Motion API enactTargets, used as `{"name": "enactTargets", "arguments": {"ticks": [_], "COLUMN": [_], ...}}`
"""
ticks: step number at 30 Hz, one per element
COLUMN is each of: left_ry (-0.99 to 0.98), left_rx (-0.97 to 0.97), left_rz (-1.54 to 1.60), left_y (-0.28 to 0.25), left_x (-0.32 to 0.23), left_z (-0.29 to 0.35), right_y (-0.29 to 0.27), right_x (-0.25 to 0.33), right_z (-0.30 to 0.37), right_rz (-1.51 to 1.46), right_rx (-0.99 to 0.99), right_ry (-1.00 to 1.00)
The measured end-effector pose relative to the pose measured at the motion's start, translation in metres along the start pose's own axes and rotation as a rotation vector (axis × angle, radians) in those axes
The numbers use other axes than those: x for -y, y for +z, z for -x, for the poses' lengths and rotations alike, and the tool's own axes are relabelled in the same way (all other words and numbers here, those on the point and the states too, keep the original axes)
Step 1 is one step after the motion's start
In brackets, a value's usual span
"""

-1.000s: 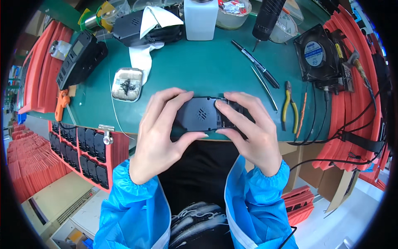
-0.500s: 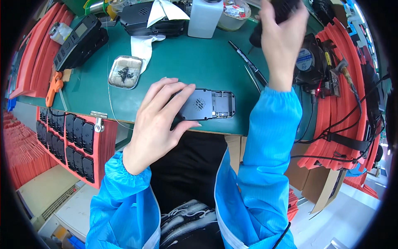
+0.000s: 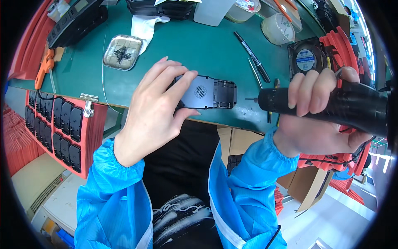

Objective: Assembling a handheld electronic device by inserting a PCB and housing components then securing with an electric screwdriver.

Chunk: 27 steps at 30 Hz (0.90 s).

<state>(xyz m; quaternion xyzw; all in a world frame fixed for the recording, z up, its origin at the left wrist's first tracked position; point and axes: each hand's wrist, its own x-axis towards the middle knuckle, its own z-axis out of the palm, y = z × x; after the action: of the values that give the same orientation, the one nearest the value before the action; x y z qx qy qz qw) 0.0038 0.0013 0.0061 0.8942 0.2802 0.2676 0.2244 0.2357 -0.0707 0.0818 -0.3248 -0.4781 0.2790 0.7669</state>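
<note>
My left hand (image 3: pixel 155 99) grips the left end of a dark grey device housing (image 3: pixel 199 92), fingers over its top edge and thumb along its lower edge. The housing lies flat near the front of the green table, showing a round slotted grille and an uncovered battery compartment (image 3: pixel 224 94) at its right end. My right hand (image 3: pixel 311 133) is wrapped around a black electric screwdriver (image 3: pixel 360 106). It is held almost level, and its thin bit (image 3: pixel 251 99) points left toward the housing without touching it.
A rounded square metal tin (image 3: pixel 122 52) with a dark cluster in it stands at the left. Pens (image 3: pixel 253 56) and tweezers (image 3: pixel 255 72) lie right of centre. Beyond are a black fan (image 3: pixel 305 58) and a clear tub (image 3: pixel 278 29). An orange glue gun (image 3: pixel 44 68) is far left.
My right hand has come from the far right of the table down toward me, bringing the screwdriver level beside the housing. My left hand still grips the housing.
</note>
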Motion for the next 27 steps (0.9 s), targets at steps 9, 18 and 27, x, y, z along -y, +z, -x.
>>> {"name": "enactTargets", "arguments": {"ticks": [9,18,27], "left_ry": [-0.012,-0.002,-0.045], "left_rx": [-0.029,-0.018,-0.021], "left_rz": [0.014,0.007,0.034], "left_y": [0.002,0.001,0.001], "left_x": [-0.001,0.002,-0.001], "left_z": [0.002,0.001,-0.001], "right_y": [0.001,-0.001,0.016], "right_x": [-0.029,-0.042,-0.038], "right_z": [-0.005,-0.006,0.002], "right_rz": [0.033,-0.017,0.137], "right_rx": [0.126,0.171,0.084], "right_ry": [-0.047,-0.045,-0.01]}}
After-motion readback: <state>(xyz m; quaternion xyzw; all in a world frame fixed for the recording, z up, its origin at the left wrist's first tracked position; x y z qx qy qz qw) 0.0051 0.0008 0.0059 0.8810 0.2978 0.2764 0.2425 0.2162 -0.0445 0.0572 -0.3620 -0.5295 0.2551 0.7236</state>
